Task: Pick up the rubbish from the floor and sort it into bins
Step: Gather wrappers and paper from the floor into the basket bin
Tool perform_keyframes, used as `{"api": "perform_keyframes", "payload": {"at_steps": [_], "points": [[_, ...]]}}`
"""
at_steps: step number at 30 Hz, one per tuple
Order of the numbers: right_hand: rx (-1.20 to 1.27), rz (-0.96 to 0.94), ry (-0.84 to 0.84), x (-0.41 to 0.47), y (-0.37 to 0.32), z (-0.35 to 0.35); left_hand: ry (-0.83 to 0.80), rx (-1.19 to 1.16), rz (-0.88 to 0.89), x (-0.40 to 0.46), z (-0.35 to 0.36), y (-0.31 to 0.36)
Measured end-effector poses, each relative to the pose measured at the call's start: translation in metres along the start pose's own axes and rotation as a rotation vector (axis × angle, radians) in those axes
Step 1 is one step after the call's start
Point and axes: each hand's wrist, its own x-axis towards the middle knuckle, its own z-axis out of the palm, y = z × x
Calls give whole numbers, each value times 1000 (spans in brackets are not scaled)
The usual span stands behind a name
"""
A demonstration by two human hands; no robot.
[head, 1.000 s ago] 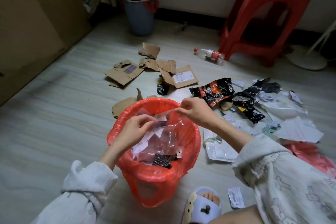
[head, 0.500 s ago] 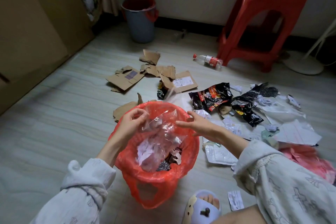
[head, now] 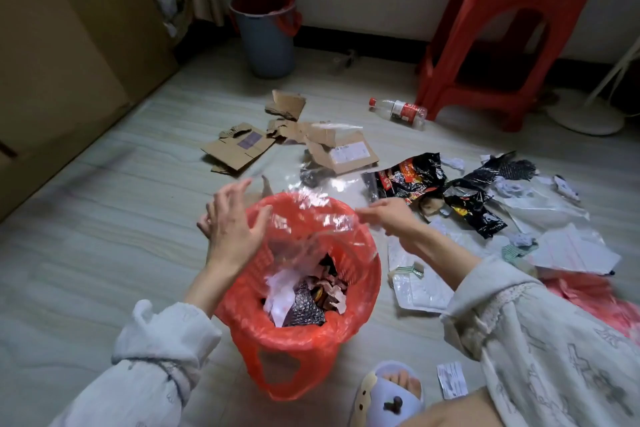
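Both hands hover over the red-lined bin [head: 298, 329]: left hand [head: 230, 224] spread with fingers splayed at the near-left rim; right hand [head: 388, 215] flat, fingers extended and blurred, so any pinch on the clear plastic bag [head: 311, 218] cannot be told. That bag hangs above the bin mouth, over paper scraps inside. Beyond lie a red stool [head: 502, 35], a blue bin [head: 268, 31], torn cardboard pieces [head: 294, 142], black snack wrappers [head: 436, 184], white papers [head: 568, 246] and a plastic bottle [head: 398, 111].
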Motion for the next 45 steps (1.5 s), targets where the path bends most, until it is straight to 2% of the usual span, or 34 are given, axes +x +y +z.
{"api": "perform_keyframes", "payload": {"at_steps": [2,5,8,11,13,17,20,22,24,26,27,30,31,33,35,36,37,39,41,43,45], "points": [[66,-4,29,3,-7,-7,-140,125,225,-6,7,8],[-6,-13,-131,3,-9,-4,-325,335,410,-10,18,20],[-30,-15,-327,-2,-7,-3,-281,368,513,2,14,26],[152,14,-413,-6,-5,-8,-229,389,592,11,11,23],[189,3,-379,-11,-11,-8,-104,300,594,9,15,23],[228,-5,-100,-16,-29,-9,18,209,507,9,15,27],[370,80,30,-15,-32,-7,19,256,503,15,7,24],[372,121,103,-14,-30,-6,-25,296,496,17,6,21],[115,21,249,-9,-29,-10,-38,332,476,16,3,17],[-325,-191,363,-10,-32,-16,-42,336,461,15,-1,13],[-538,-302,302,-16,-37,-14,-47,321,462,14,-3,11],[-1160,-532,-34,-29,-40,12,-97,334,525,14,-8,19],[-1269,-569,-60,-30,-37,19,-83,345,566,14,-9,24],[-1266,-584,66,-31,-37,18,-10,347,612,13,-12,34],[-1234,-563,244,-32,-40,14,1,308,478,10,-11,41],[-1219,-559,273,-32,-40,15,-55,294,325,8,-11,46],[-1180,-565,239,-34,-39,18,-118,266,190,7,-10,51],[-1019,-586,21,-40,-33,31,-265,160,-21,7,-10,66],[-883,-546,-190,-47,-27,46,-375,-20,-102,7,-8,75],[-741,-483,-272,-51,-29,47,-473,-303,-148,7,-10,75],[-592,-448,-312,-52,-28,44,-681,-621,-174,5,-16,69]]}}
